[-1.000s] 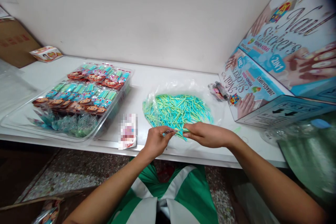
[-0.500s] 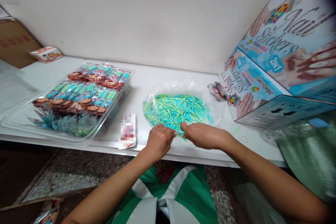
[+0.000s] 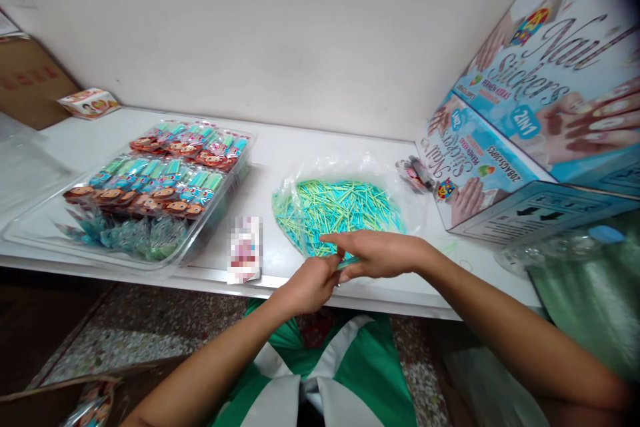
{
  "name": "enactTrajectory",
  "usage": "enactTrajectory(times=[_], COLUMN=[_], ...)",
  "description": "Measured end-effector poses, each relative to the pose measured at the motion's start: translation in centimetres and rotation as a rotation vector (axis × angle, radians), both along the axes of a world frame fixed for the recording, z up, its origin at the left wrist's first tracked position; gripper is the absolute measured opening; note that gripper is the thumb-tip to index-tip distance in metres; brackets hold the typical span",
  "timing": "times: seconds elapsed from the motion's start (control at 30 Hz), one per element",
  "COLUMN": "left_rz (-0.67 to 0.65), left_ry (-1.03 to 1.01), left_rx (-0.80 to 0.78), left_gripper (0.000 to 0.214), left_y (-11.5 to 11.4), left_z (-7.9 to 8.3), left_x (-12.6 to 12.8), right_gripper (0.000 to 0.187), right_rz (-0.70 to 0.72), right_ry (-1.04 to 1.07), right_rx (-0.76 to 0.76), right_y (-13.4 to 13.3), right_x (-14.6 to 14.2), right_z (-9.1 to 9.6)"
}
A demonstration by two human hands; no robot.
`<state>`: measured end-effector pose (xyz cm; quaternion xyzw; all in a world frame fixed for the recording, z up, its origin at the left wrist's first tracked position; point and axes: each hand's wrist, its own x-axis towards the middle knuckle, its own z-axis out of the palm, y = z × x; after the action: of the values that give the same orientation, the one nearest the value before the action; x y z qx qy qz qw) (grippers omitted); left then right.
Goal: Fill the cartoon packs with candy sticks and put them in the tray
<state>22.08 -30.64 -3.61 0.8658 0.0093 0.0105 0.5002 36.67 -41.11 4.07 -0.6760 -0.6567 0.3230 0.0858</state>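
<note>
Close to the table's front edge, my left hand is closed round a few thin green-blue sticks. The ends of these sticks run into my right hand, between its thumb and its stretched fingers, which reach over the left hand. How many sticks are held is hidden by the fingers. Just beyond both hands lies a clear plastic bag, opened out, with a heap of loose green and blue sticks in it.
At the left stands a clear plastic tray with rows of packed sachets. A small printed packet lies between tray and bag. Nail Stickers boxes are stacked at the right, near a plastic bottle. A brown carton stands far left.
My right hand has shifted a little left, its fingers now stretched over my left hand. My left hand has dropped slightly toward me. The sticks stay between the hands.
</note>
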Motion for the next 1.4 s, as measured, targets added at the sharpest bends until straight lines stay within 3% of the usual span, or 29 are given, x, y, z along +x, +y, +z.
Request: enactTrajectory(times=[0.07, 0.17, 0.33, 0.4, 0.5, 0.6, 0.7, 0.97, 1.4], left_rz=[-0.007, -0.019, 0.043, 0.083, 0.101, 0.102, 0.099, 0.143, 0.069], left_ry=[0.074, 0.207, 0.302, 0.327, 0.310, 0.287, 0.298, 0.249, 0.275], left_rx=[-0.251, -0.582, -0.784, -0.908, -1.076, -1.128, -1.140, -1.121, -1.163], left_gripper=[0.022, 0.026, 0.034, 0.037, 0.038, 0.036, 0.036, 0.036, 0.033], left_y=[0.0, -0.4, -0.8, -0.5, 0.3, 0.9, 0.9, 0.4, 0.0], left_z=[0.0, 0.0, -0.4, -0.8, -1.3, -1.6, -1.7, -2.1, -2.2], left_x=[0.1, 0.6, 1.1, 1.0, 0.8, 0.7, 0.6, 0.3, 0.1], right_gripper=[0.060, 0.052, 0.057, 0.054, 0.041, 0.029, 0.022, 0.011, 0.016], right_rz=[-0.029, -0.183, -0.319, -0.403, -0.534, -0.585, -0.633, -0.645, -0.638], right_ry=[0.033, -0.074, -0.224, -0.077, 0.315, 0.597, 0.686, 0.591, 0.663], right_rx=[0.038, 0.136, 0.171, 0.246, 0.275, 0.209, 0.217, 0.289, 0.364], right_y=[0.3, 1.2, 2.9, 2.7, 1.3, 0.0, -0.5, -1.0, -0.6], right_x=[-0.1, -1.1, -1.8, -1.1, 0.3, 0.9, 0.5, -0.2, -1.0], right_z=[0.2, -0.1, -1.3, -1.7, -2.6, -4.1, -5.4, -5.7, -5.2])
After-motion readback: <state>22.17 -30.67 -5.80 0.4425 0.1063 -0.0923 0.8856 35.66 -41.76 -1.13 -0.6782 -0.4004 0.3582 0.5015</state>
